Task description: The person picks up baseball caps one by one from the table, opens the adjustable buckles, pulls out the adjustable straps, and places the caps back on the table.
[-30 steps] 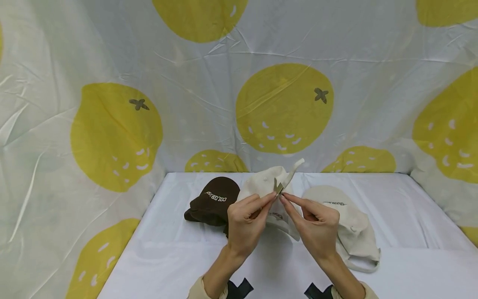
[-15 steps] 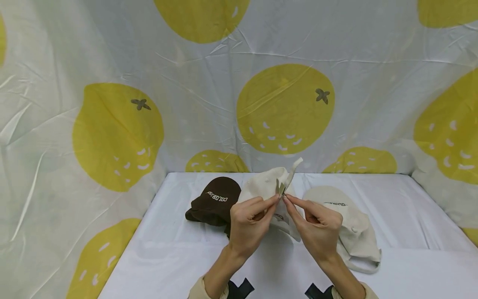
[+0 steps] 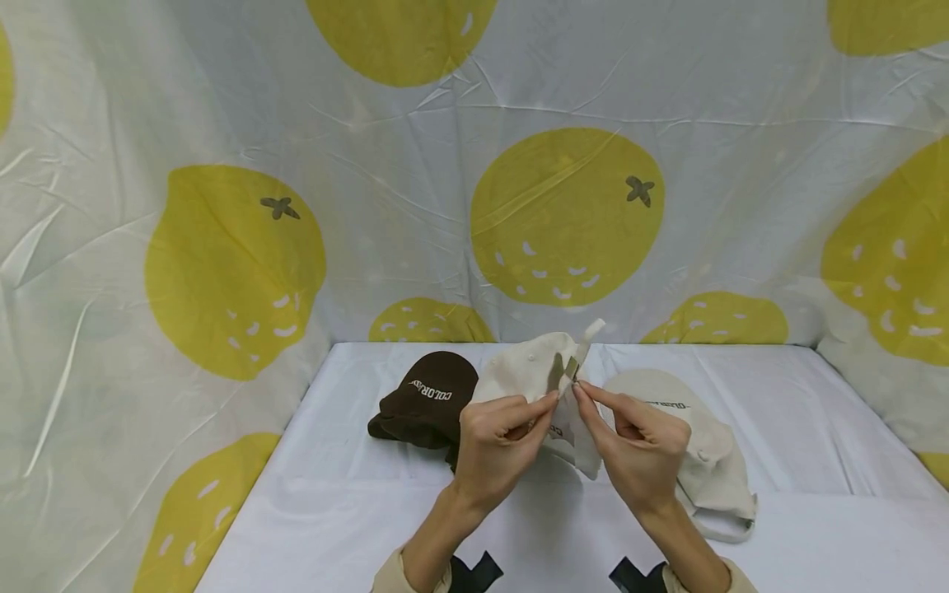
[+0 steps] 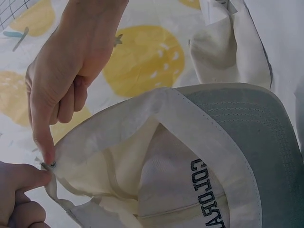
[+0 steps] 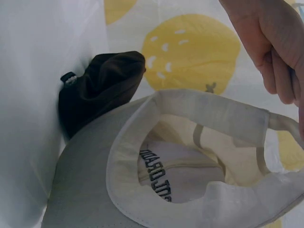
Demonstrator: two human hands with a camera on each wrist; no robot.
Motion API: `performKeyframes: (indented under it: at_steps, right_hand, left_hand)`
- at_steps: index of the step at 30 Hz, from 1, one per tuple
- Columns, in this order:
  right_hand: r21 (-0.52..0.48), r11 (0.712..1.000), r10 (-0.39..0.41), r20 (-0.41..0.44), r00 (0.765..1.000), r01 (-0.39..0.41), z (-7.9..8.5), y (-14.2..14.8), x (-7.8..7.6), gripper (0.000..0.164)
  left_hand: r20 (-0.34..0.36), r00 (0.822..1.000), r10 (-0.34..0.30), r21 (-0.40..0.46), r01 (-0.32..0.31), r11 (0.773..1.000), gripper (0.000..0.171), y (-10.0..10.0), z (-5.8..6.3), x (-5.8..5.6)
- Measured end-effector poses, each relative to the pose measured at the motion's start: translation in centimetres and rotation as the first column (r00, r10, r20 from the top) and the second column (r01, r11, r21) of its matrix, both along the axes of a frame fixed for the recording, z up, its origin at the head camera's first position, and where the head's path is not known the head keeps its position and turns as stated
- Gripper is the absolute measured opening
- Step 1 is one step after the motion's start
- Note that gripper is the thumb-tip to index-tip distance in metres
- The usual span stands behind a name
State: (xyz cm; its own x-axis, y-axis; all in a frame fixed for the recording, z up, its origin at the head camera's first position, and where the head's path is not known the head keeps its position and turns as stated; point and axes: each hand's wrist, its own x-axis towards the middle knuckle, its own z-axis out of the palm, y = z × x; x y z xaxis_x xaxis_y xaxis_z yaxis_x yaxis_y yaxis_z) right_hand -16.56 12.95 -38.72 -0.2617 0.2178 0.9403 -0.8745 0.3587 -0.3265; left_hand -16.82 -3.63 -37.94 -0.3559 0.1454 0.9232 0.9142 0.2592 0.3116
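Observation:
Between my hands hangs a cream baseball cap (image 3: pixel 522 366), its inside and dark embroidered letters facing the left wrist camera. My left hand (image 3: pixel 498 441) pinches one side of the back strap between thumb and finger. My right hand (image 3: pixel 639 445) pinches the strap (image 3: pixel 587 344) just beside, its loose end sticking up past the fingers. A small round metal fitting (image 4: pixel 52 164) shows at the fingertips in the left wrist view. In the right wrist view, the cap's brim (image 5: pixel 90 185) points down and left; the fingertips there are cut off by the frame.
On the white-covered table (image 3: pixel 311 511), a dark brown cap (image 3: pixel 430 399) with white lettering lies left of my hands. Another cream cap (image 3: pixel 708 453) lies to the right, close behind my right hand. A lemon-print cloth (image 3: pixel 400 206) hangs behind the table.
My right hand has shifted slightly right, widening the gap between the two sets of fingertips. The strap's loose end has tilted slightly with it. The other caps have stayed put.

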Motion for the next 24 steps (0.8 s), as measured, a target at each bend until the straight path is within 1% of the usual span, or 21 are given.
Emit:
performKeyframes:
  at_steps: [5,11,15,17,19,21,24]
  right_hand:
    - [-0.018,0.999,-0.031,-0.001,1.000,0.031,0.2,0.4,-0.2,0.013]
    - [-0.049,0.998,-0.036,-0.001,0.999,0.036,0.1,0.8,-0.6,0.014]
    - [-0.084,0.996,-0.039,0.008,0.999,0.039,0.1,1.1,-0.8,0.016]
    - [-0.098,0.994,-0.038,0.020,0.999,0.040,0.0,1.2,-1.0,0.016]
    - [-0.109,0.993,-0.033,0.034,0.999,0.036,-0.1,1.3,-1.0,0.016]
    - [-0.116,0.993,-0.027,0.048,0.998,0.033,-0.1,1.4,-1.1,0.015]
    - [-0.122,0.992,-0.029,0.067,0.997,0.037,-0.2,1.5,-1.1,0.015]
  left_hand:
    - [0.014,1.000,-0.021,-0.025,0.021,0.999,0.023,-0.4,0.1,-0.1]
    - [0.035,0.998,-0.049,-0.032,0.050,0.998,0.026,-1.2,0.5,-0.4]
    - [0.085,0.993,-0.078,-0.051,0.083,0.995,0.024,-2.2,0.8,-0.7]
    - [0.138,0.985,-0.106,-0.051,0.114,0.992,0.021,-2.9,0.9,-0.9]
    - [0.198,0.971,-0.135,-0.044,0.146,0.988,0.018,-3.7,1.1,-1.0]
    - [0.262,0.952,-0.158,-0.028,0.172,0.985,0.015,-4.5,1.4,-1.1]
    - [0.359,0.916,-0.177,-0.012,0.195,0.981,0.013,-5.6,1.9,-1.2]
